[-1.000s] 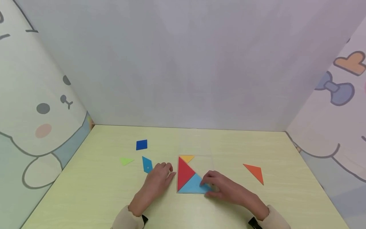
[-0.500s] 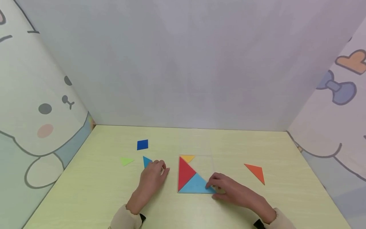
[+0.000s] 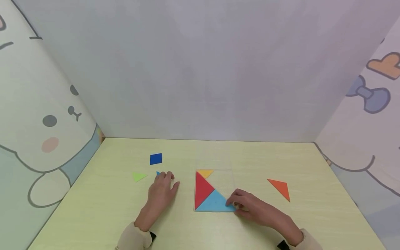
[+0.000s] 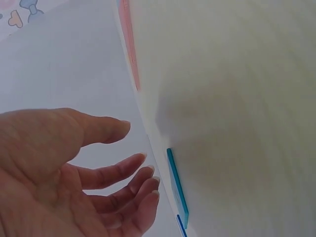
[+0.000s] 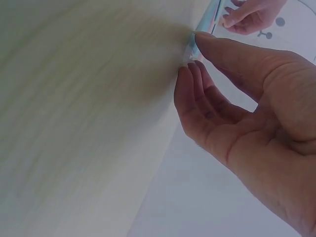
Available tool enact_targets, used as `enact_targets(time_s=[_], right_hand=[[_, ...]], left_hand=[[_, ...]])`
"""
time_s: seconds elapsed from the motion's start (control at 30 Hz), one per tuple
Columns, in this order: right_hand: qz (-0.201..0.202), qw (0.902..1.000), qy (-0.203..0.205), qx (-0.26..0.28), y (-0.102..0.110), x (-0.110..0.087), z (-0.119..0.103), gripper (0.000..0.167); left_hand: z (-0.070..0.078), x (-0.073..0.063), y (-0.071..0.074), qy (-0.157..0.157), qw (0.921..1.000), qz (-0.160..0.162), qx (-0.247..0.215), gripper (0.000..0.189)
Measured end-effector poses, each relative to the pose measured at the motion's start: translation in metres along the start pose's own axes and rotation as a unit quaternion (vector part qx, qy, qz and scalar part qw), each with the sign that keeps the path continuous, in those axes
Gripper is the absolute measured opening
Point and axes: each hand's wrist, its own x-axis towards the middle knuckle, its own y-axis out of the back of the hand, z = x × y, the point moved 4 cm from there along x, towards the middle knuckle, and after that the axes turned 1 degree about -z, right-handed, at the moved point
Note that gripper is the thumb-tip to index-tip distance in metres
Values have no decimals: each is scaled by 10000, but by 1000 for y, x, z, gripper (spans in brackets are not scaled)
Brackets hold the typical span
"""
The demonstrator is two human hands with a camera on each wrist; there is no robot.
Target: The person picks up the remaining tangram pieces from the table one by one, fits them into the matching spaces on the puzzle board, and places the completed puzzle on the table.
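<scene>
Looking at a left hand (image 3: 160,192) in the lower half of the head view, a bit left of centre, with thumb well apart from loosely bent fingers. Holds nothing. Hides a small blue piece (image 3: 158,173) except for one corner past the fingertips. Check the left wrist view for the same piece low and right of middle, seen edge-on, just beside the fingertips with a visible gap.

Now for the right hand (image 3: 254,207), lower right of centre. Has thumb and fingertips curled in close around the right corner of a big light blue triangle (image 3: 213,203). Can't tell how firmly.

Find that triangle along the bottom of a clear tray (image 3: 223,180), pretty much mid-frame in the lower half. Also got a red triangle (image 3: 202,191) on the left side in there, meeting the blue along a slanted edge, plus a little yellow triangle (image 3: 205,173) up at the top left, right by the red.

Scattered on the pale table (image 3: 109,208): a dark blue piece (image 3: 156,159) and a green triangle (image 3: 139,176) over on the left, an orange triangle (image 3: 281,189) on the right. Behind all that, a plain pale wall (image 3: 206,69) across the top and cartoon-print panels (image 3: 22,104) at both sides.
</scene>
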Motion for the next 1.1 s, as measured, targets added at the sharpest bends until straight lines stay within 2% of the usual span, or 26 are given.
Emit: enact_targets(time_s=[0.23,0.6,0.73,1.1], right_hand=[[56,10000,-28,73,0,-3,0,30],[172,9996,223,51,-1,-4,1,32],[185,9994,290,61,-1,-3,-1,33],[117,9998,153,42,-2,-4,1,32]], left_hand=[[-7,3,1,96,9999,-25,-22,25],[-20,6,5,606,9974,-359,-132,31],[-22,6,5,680,9967,-423,-94,35],[-26,10,5,750,9953,-615,-43,36]])
